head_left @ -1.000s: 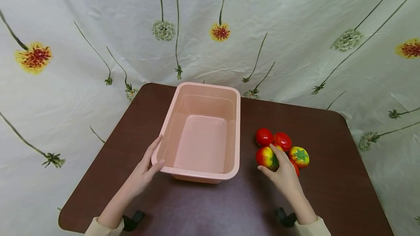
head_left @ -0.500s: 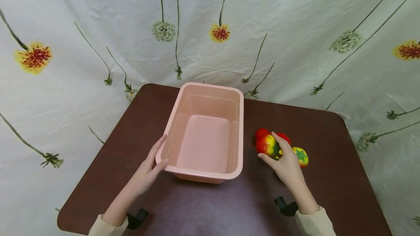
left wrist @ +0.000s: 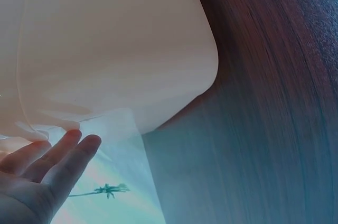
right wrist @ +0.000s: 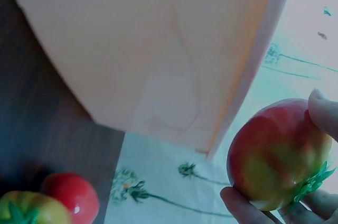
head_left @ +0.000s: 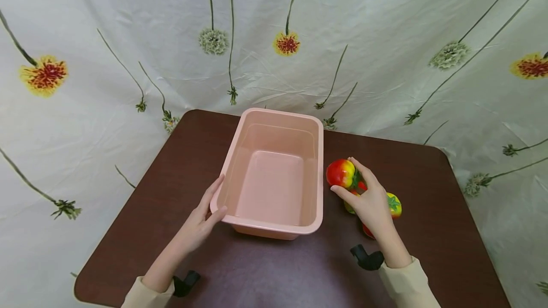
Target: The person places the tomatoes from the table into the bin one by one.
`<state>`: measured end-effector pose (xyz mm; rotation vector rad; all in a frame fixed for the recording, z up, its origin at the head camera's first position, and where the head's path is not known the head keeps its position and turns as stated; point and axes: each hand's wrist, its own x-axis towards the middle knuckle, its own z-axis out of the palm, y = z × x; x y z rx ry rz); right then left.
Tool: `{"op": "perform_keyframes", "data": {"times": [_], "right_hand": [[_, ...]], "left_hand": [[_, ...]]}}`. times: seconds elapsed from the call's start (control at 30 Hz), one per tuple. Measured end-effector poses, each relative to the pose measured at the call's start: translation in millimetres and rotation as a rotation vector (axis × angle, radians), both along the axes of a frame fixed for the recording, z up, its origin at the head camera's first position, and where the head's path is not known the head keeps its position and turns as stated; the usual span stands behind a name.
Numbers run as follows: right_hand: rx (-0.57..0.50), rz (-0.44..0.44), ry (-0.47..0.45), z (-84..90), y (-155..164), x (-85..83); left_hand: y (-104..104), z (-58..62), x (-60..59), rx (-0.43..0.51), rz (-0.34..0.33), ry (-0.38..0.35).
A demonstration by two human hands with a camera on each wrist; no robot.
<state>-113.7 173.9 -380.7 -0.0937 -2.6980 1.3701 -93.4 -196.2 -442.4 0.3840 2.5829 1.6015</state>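
A red-and-yellow tomato (head_left: 341, 172) with green leaves on top is pinched between the thumb and fingers of my right hand (head_left: 371, 198), lifted near the basin's right side. In the right wrist view this tomato (right wrist: 277, 150) shows beside the basin's outer wall (right wrist: 121, 49). My left hand (head_left: 200, 225) holds the near left corner of the deep pink basin (head_left: 274, 226), thumb over the rim. Its fingers (left wrist: 68, 155) lie nearly straight along the outer wall in the left wrist view. The basin's inside holds nothing.
Partly hidden by my right hand lie several more tomatoes, among them a yellow one (head_left: 396, 206) and a red one (head_left: 368, 232). All this is on a dark brown table (head_left: 274, 274). A flowered cloth (head_left: 385, 37) hangs behind the table's far edge.
My right hand has lifted the red-and-yellow tomato off the group and moved it up and left, toward the basin. The basin has shifted slightly right together with my left hand.
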Motion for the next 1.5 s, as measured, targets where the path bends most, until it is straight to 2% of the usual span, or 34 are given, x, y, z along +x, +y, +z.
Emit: {"op": "perform_keyframes", "data": {"times": [0.2, 0.33, 0.5, 0.7, 0.83, 1.1, 1.33, 1.5], "right_hand": [[-0.061, 0.038, 0.035, 8.1, -11.0, -4.7], [-0.049, 0.081, 0.027, 10.3, -19.1, -9.9], [-0.039, 0.167, 0.025, 13.9, -34.3, -15.5], [0.008, 0.309, 0.055, 13.5, -51.2, -24.3], [0.08, 0.423, 0.044, 12.9, -57.5, -28.7], [0.332, 0.632, 0.024, 12.9, -62.6, -31.2], [0.495, 0.699, -0.002, 13.4, -65.8, -28.5], [0.546, 0.719, 0.0, 11.1, -66.8, -26.9]], "left_hand": [[2.4, -1.6, -1.1, 0.013, -0.003, -0.015], [2.6, -2.0, -1.1, 0.018, -0.004, -0.017], [2.7, -2.7, -1.1, 0.027, 0.0, -0.02], [3.5, -3.4, -2.1, 0.036, 0.0, -0.03], [3.8, -4.1, -2.2, 0.035, 0.003, -0.028], [4.4, -5.0, -2.4, 0.034, 0.001, -0.018], [6.3, -4.7, -3.2, 0.037, -0.001, -0.011], [5.7, -5.4, -1.6, 0.045, 0.007, -0.012]]}}
